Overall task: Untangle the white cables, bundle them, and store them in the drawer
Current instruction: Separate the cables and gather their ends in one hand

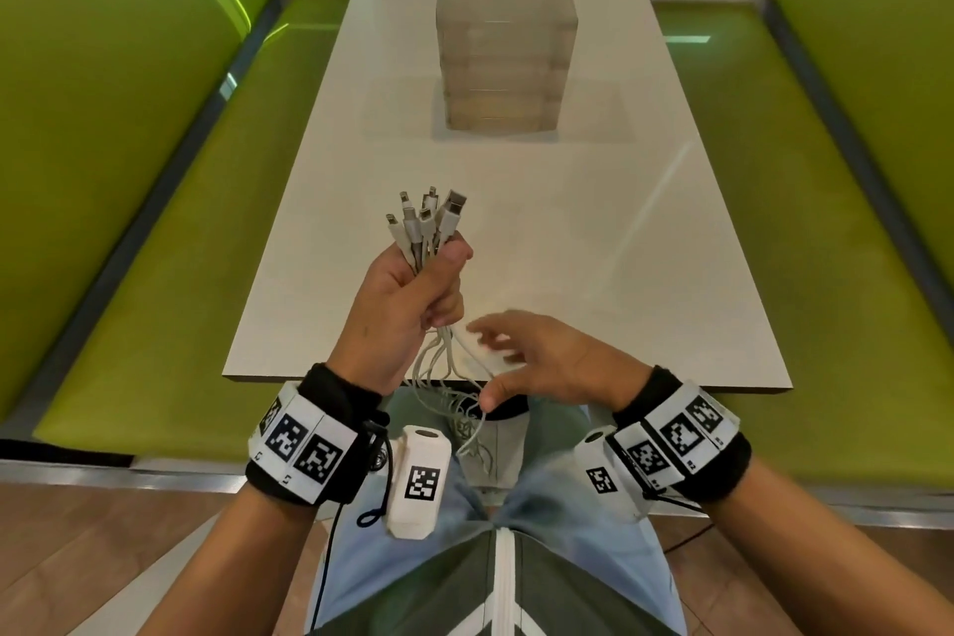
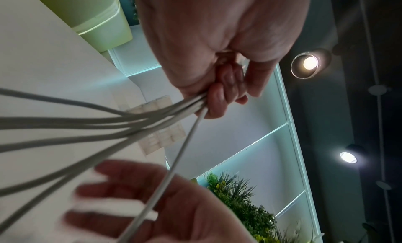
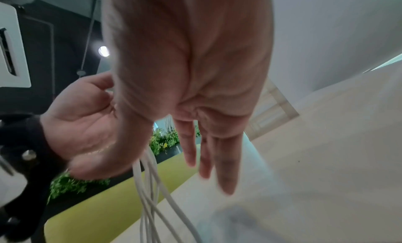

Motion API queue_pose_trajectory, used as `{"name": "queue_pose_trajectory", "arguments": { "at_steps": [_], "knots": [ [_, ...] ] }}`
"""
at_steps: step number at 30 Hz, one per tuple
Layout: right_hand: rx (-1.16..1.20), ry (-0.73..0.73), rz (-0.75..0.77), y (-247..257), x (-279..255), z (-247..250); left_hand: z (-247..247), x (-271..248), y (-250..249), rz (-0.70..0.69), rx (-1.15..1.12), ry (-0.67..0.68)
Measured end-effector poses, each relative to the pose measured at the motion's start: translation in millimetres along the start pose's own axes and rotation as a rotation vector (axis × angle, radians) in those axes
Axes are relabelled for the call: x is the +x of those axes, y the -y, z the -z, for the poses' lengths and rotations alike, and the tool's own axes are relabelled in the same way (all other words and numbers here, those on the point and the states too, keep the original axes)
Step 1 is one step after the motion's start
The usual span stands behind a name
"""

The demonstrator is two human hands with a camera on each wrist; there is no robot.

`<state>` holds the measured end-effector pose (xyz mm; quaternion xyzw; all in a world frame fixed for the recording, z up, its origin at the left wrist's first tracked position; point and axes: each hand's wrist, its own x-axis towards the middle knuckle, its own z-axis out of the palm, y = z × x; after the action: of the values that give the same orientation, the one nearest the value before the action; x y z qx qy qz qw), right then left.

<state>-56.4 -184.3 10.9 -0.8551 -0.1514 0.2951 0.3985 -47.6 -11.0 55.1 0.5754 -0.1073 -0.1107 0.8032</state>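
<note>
Left hand (image 1: 408, 294): raised above the near end of the bench (image 1: 593, 232), fingers (image 2: 219, 100) curled tight round the cables (image 1: 439, 362), thumb pressed over the top of the bundle.
Cables: clamped in the left fist near their ends; plugs (image 1: 426, 217) fanned out above the fist, pointing toward the drawers (image 1: 506, 52); loose lengths drop from under the fist, past the bench edge, tangled over the lap.
Right hand (image 1: 537, 359): just right of and below the left fist, palm turned down, fingers (image 3: 226, 169) spread and straight, blurred; gripping nothing.
Cables versus right fingers: strands hang just beside the thumb and under the palm; in the left wrist view one strand crosses the palm; touching or not, cannot tell.
Drawers: clear stacked unit, upright at mid bench, well apart from both hands, all shut.
Seats (image 1: 155, 222): green, along both sides of the bench.
</note>
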Motion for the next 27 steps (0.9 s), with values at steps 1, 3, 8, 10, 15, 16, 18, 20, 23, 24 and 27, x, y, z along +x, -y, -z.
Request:
{"name": "queue_pose_trajectory", "arguments": {
  "at_steps": [1, 3, 8, 10, 15, 16, 18, 20, 23, 24, 27],
  "knots": [
    [-0.01, -0.008, 0.042, 0, -1, 2, -1, 0, 1, -0.011, 0.025, 0.024],
    [0.006, -0.003, 0.112, 9, -3, 5, -4, 0, 4, -0.005, 0.058, 0.038],
    [0.243, 0.024, 0.193, 20, 9, -13, -15, 6, 6, 0.072, -0.052, -0.007],
    [0.414, -0.043, 0.213, 13, 12, -28, -11, 9, 2, 0.074, -0.126, -0.001],
    [0.521, -0.131, 0.188, 6, 16, -49, -10, 4, 6, 0.083, -0.038, 0.012],
    [0.515, -0.124, 0.189, 5, 17, -50, -11, 2, 6, 0.086, -0.018, 0.011],
    [0.51, -0.104, 0.179, 5, 17, -49, -12, 2, 6, 0.101, -0.028, 0.011],
    [0.52, -0.075, 0.195, 5, 15, -46, -13, 3, 5, 0.111, -0.045, 0.017],
    [0.643, 0.038, 0.31, 2, 7, -38, -13, 4, 4, 0.106, -0.047, 0.024],
    [0.705, 0.065, 0.328, 1, 5, -35, -11, 4, 3, 0.11, -0.061, 0.021],
    [0.764, 0.073, 0.325, 0, 4, -32, -8, 3, 0, 0.12, -0.113, 0.02]
  ]
}}
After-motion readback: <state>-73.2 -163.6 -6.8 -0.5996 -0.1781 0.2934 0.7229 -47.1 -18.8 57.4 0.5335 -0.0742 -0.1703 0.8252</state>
